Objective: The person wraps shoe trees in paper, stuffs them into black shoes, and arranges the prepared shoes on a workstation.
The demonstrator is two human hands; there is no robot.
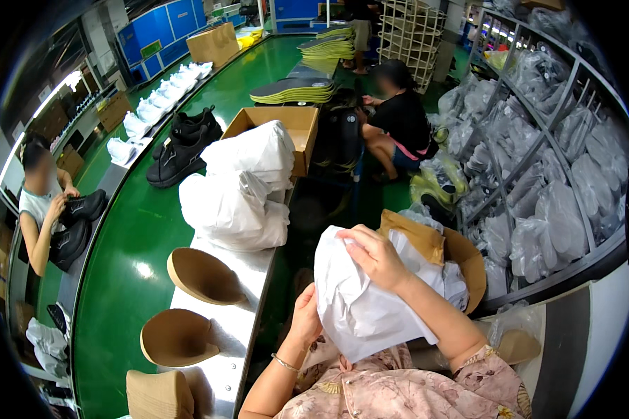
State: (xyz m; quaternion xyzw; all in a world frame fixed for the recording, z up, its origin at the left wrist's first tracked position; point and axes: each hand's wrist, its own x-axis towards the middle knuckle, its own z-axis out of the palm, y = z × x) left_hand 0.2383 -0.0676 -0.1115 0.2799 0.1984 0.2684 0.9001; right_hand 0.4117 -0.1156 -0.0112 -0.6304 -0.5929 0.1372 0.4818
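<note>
In front of my chest is a crumpled white sheet (360,307), thin like tissue paper or film; whether anything is inside it I cannot tell. My left hand (305,320) grips its left edge, with the fingertips partly behind it. Higher up, my right hand (377,257) pinches the top of the sheet. To my left, curved brown cardboard shells (204,277) rest on a metal ledge (241,335). White wrapped bundles (237,209) are piled at the ledge's far end, beside an open cardboard box (305,143).
A green conveyor belt (119,300) runs along the left, with black shoes (185,146) on it. At right stands a metal rack (538,140) of plastic-wrapped pieces. An open brown carton (474,269) is beyond my right forearm. One person crouches ahead; another handles black shoes at far left.
</note>
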